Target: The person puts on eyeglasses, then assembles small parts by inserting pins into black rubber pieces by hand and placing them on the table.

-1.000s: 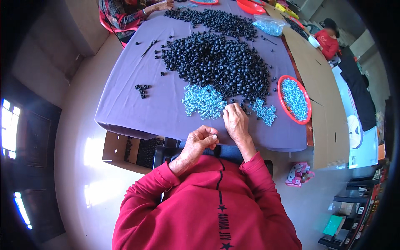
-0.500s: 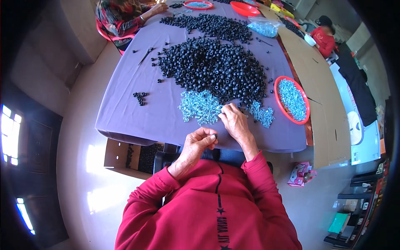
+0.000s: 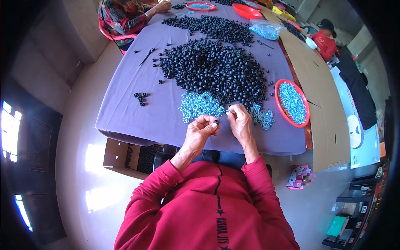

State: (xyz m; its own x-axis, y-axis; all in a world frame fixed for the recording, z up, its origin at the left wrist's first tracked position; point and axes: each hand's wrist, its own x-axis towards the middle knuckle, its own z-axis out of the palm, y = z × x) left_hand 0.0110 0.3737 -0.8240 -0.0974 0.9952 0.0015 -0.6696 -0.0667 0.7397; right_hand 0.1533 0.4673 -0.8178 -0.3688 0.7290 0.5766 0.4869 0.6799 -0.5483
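While our left hand (image 3: 198, 132) pinches a black bead (image 3: 216, 122), we should steady our right hand (image 3: 241, 121), fingertips closed, contents unclear.

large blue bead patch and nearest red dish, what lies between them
Head view: between large patch and dish lie the right hand, some black beads, a smaller blue bead patch and purple cloth.

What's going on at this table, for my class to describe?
The person's left hand grips a small black bead. The right hand is pinched shut near loose blue pieces; I can't tell whether it holds one. A heap of black beads lies beyond, with a red dish of similar blue pieces rightward.
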